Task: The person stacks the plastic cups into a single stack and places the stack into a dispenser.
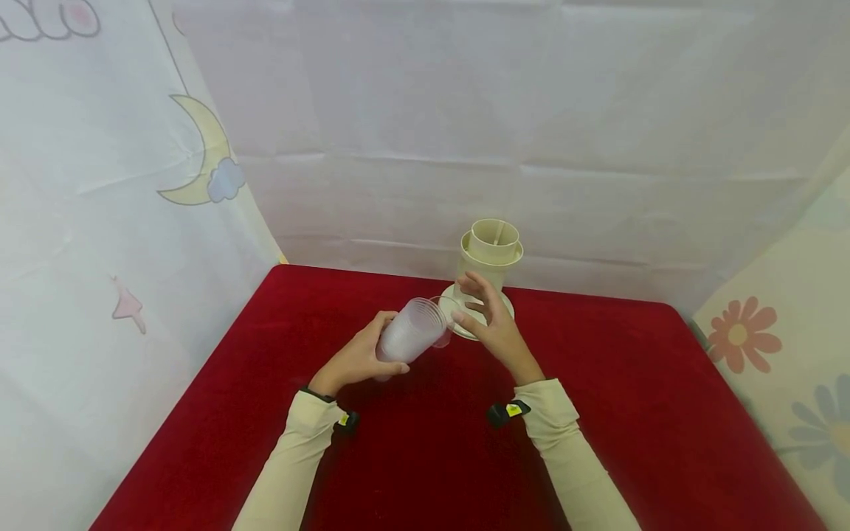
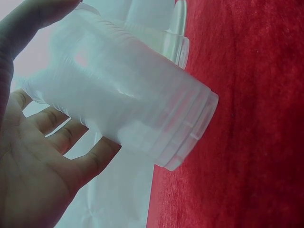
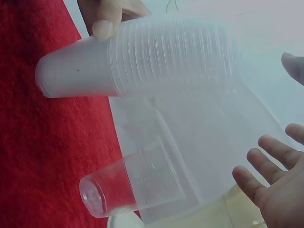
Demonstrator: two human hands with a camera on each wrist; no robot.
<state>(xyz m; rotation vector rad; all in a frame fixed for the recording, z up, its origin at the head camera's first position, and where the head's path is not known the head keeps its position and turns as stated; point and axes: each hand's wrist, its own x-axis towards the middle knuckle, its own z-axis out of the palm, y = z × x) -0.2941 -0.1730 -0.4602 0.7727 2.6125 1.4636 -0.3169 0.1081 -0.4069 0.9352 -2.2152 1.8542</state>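
Observation:
My left hand (image 1: 361, 358) grips a stack of clear plastic cups (image 1: 410, 332), thumb on one side and fingers on the other. The stack leans, its open mouths toward my right hand and its bases toward the lower left. A single clear plastic cup (image 3: 133, 183) stands apart from the stack, its base pointing toward the red table and its rim up. In the head view it is partly hidden behind the stack. My right hand (image 1: 494, 324) is beside that cup, fingers spread and loosely bent, with nothing between them.
A cream-coloured cylindrical stand (image 1: 491, 254) with nested open tubes and a round base is at the table's back edge, just beyond my hands. Red cloth covers the table (image 1: 631, 391). Printed white sheets (image 1: 425, 133) hang behind and at both sides.

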